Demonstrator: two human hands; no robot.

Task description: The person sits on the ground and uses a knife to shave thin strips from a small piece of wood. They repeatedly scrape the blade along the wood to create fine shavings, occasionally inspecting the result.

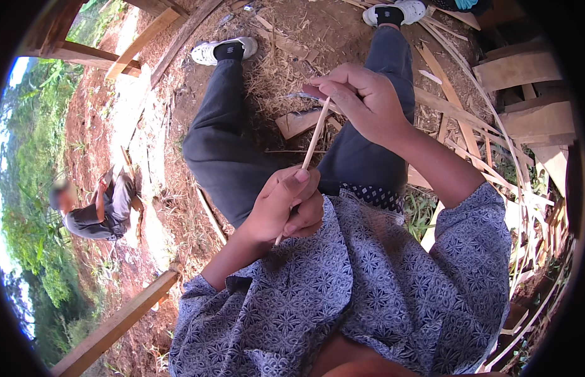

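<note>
A thin, pale wooden stick (pixel 316 135) slants upward in front of my lap. My left hand (pixel 287 204) is closed in a fist around its lower part, the thumb lying along it, and a short end pokes out below the fist. At the stick's upper tip is my right hand (pixel 372 103), its fingers curled and pinched together. A flat reddish-brown piece (pixel 314 92) shows beside those fingertips. What the right fingers grip is mostly hidden, and I cannot tell whether they touch the tip.
Wood offcuts (pixel 299 123) and shavings lie on the dirt between my legs. Long split strips (pixel 487 163) and stacked planks (pixel 525 71) crowd the right side. A wooden beam (pixel 120 320) crosses the lower left. Another person (pixel 101 210) sits on the red soil at left.
</note>
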